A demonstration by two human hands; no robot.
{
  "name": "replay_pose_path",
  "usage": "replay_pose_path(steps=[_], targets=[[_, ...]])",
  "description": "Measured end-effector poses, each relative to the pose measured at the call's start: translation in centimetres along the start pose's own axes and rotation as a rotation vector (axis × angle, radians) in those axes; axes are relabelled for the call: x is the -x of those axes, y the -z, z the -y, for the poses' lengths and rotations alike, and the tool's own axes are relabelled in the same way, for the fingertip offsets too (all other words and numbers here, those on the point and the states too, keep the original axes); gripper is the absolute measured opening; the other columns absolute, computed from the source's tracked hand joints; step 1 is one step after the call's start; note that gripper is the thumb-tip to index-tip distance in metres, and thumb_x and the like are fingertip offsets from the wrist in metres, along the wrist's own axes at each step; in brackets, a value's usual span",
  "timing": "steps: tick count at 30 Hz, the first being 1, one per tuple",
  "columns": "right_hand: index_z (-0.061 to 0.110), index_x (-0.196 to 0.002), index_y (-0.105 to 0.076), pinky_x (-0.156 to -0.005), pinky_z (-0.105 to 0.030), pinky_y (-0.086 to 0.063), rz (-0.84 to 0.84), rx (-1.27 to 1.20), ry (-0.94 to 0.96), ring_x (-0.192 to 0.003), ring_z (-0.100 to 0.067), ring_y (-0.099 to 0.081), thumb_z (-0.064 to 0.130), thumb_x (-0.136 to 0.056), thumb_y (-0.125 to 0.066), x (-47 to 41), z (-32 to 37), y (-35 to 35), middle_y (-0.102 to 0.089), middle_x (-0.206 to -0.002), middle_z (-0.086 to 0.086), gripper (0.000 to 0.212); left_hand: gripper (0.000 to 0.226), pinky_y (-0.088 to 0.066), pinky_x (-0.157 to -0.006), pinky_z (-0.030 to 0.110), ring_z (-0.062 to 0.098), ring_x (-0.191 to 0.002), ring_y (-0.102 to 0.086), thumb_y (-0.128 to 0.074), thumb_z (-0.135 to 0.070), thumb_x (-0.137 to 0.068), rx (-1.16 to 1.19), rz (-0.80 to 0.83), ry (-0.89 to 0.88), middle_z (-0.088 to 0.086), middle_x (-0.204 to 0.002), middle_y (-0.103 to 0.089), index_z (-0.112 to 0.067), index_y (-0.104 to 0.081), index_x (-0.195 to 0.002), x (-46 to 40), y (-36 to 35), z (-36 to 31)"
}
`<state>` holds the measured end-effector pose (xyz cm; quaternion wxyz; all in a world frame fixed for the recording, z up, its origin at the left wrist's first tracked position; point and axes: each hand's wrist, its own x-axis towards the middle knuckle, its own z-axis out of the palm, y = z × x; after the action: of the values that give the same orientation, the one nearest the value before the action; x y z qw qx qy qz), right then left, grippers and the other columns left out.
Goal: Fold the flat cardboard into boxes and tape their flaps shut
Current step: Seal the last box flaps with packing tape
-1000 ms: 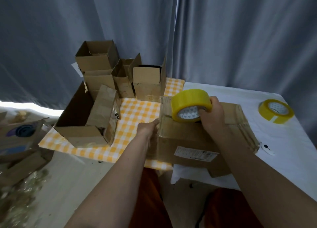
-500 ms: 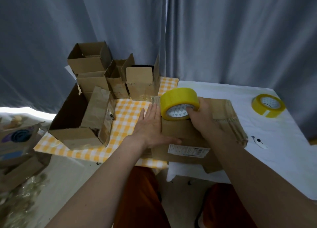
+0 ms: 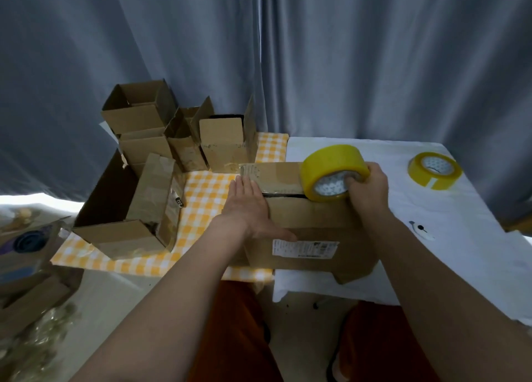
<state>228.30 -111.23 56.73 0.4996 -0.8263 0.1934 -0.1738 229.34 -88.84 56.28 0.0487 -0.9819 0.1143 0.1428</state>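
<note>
Pressing flat on the cardboard box [image 3: 305, 226], fingers straight, the left hand [image 3: 247, 206] anchors the seam's left end; the right hand [image 3: 367, 190], grasping the yellow tape roll [image 3: 331, 171], has dragged it rightward along that seam, so sealing is underway.

Small boxes [image 3: 184, 140] crowd the checked cloth [image 3: 207, 191]; white cloth [image 3: 466, 237] offers room.

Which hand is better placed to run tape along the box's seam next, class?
The right hand: it grips the yellow tape roll standing on the brown cardboard box at the seam. The left hand lies flat, pressing the flap.
</note>
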Motion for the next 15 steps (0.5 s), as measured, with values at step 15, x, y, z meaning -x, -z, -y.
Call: replay_pose_path(steps=[15], targets=[[0.001, -0.116, -0.054, -0.094, -0.042, -0.038, -0.266, 0.273, 0.257, -0.112, -0.038, -0.048, -0.004, -0.077, -0.051, -3.4, -0.6, 6.2, -0.054, -0.118, -0.022, 0.04, 0.154, 0.008, -0.12, 0.041, 0.029, -0.144, 0.023, -0.032, -0.102, -0.042, 0.08, -0.077, -0.026, 0.017, -0.157, 0.023, -0.002, 0.021, -0.146, 0.2, -1.2, -1.0]])
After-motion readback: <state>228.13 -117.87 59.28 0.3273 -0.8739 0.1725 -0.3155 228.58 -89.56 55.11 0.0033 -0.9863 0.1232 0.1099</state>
